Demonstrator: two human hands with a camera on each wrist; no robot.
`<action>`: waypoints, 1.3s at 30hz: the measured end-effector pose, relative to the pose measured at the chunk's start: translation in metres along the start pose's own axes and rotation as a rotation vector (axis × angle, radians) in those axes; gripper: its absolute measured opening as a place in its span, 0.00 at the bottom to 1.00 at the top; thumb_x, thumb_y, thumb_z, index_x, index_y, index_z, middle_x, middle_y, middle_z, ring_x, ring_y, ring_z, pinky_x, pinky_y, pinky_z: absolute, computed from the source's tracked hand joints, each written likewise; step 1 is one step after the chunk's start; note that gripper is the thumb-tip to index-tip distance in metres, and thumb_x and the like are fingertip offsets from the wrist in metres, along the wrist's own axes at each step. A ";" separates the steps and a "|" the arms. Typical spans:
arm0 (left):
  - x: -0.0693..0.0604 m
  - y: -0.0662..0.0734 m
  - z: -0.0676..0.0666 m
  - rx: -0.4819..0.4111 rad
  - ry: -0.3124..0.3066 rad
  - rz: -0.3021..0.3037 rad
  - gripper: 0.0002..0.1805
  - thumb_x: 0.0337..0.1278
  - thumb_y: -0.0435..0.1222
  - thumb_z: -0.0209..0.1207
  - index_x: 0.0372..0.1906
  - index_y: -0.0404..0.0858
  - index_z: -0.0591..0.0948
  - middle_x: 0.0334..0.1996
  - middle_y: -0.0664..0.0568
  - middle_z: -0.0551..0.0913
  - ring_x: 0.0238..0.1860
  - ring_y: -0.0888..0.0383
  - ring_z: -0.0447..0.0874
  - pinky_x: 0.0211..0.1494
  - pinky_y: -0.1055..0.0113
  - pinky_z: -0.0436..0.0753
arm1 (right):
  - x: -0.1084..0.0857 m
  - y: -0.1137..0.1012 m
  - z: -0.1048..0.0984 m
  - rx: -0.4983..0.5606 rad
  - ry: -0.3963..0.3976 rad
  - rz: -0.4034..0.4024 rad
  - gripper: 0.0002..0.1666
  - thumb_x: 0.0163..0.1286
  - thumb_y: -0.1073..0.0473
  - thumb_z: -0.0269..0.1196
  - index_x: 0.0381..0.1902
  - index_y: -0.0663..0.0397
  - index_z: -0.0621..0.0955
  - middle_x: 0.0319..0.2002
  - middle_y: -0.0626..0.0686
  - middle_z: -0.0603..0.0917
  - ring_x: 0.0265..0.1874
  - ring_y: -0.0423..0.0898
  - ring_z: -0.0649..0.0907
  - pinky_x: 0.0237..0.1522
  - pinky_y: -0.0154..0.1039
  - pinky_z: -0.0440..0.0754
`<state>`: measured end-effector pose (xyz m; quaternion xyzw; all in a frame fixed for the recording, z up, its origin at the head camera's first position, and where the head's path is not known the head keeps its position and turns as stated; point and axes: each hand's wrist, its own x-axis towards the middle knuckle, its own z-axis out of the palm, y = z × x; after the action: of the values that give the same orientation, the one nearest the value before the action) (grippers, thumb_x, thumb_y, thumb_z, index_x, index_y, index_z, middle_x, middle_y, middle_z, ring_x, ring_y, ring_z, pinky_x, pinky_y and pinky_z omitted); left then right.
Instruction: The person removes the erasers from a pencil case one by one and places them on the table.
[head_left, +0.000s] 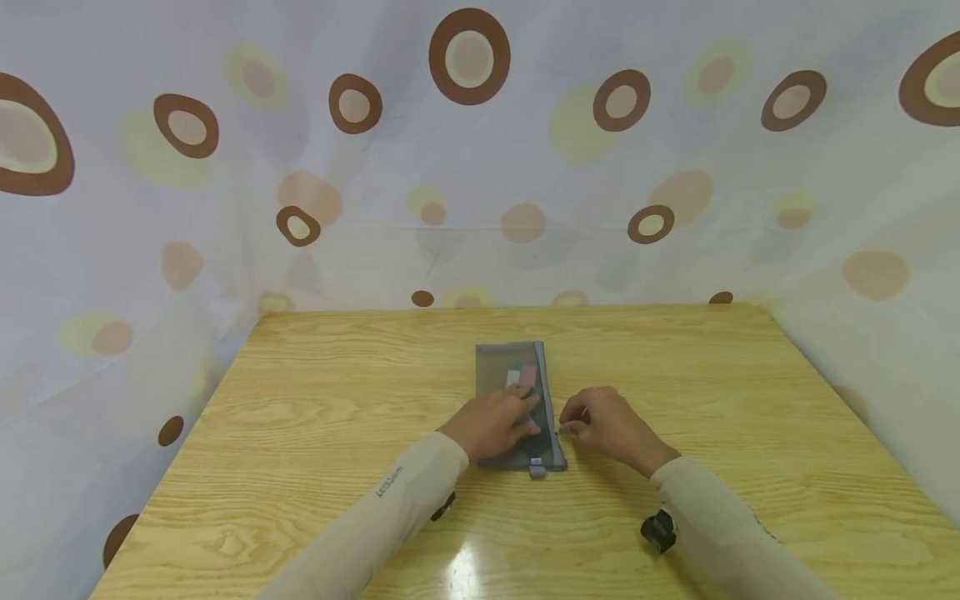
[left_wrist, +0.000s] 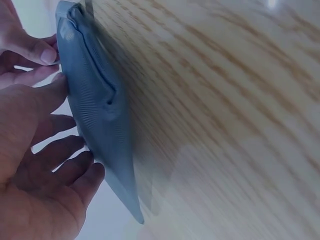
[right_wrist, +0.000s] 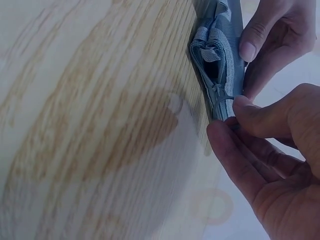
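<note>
The mesh pouch lies on the table. The left hand rests on it with fingers spread, probably to steady it; the right hand, at the pouch's zipper edge, pinches what seems the zipper pull.

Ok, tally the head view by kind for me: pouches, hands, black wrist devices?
Pouch: 1
Hands (left hand, right hand): 2
Black wrist devices: 2
Total: 5
Items inside the pouch are too blurred to count.
</note>
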<state>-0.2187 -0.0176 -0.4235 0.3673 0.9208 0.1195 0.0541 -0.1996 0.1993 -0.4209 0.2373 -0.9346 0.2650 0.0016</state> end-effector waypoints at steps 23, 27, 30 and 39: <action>0.002 -0.007 0.007 -0.065 -0.040 -0.043 0.34 0.72 0.51 0.56 0.75 0.37 0.68 0.77 0.44 0.60 0.76 0.48 0.60 0.75 0.59 0.66 | 0.002 -0.005 0.010 -0.023 0.105 0.090 0.06 0.55 0.73 0.71 0.25 0.58 0.87 0.27 0.49 0.87 0.28 0.42 0.82 0.32 0.43 0.84; 0.002 -0.008 0.007 -0.062 -0.043 -0.037 0.34 0.72 0.50 0.56 0.75 0.37 0.68 0.77 0.44 0.60 0.76 0.48 0.60 0.75 0.59 0.65 | 0.002 -0.004 0.012 -0.029 0.114 0.099 0.07 0.56 0.74 0.70 0.25 0.57 0.87 0.27 0.49 0.87 0.29 0.43 0.83 0.34 0.45 0.85; 0.003 -0.009 0.008 -0.065 -0.046 -0.034 0.34 0.73 0.50 0.56 0.74 0.37 0.68 0.77 0.44 0.60 0.76 0.48 0.60 0.75 0.59 0.65 | 0.003 -0.004 0.013 -0.029 0.121 0.101 0.08 0.56 0.74 0.70 0.24 0.57 0.87 0.28 0.49 0.87 0.29 0.44 0.83 0.34 0.45 0.85; 0.003 -0.010 0.008 -0.078 -0.049 -0.038 0.33 0.72 0.50 0.57 0.74 0.38 0.69 0.77 0.45 0.59 0.76 0.48 0.59 0.75 0.58 0.65 | 0.005 -0.001 0.015 -0.035 0.141 0.110 0.08 0.57 0.74 0.70 0.24 0.57 0.88 0.28 0.49 0.87 0.31 0.45 0.84 0.36 0.47 0.85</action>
<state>-0.2261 -0.0209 -0.4338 0.3501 0.9207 0.1453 0.0933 -0.2012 0.1889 -0.4325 0.1664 -0.9483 0.2643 0.0569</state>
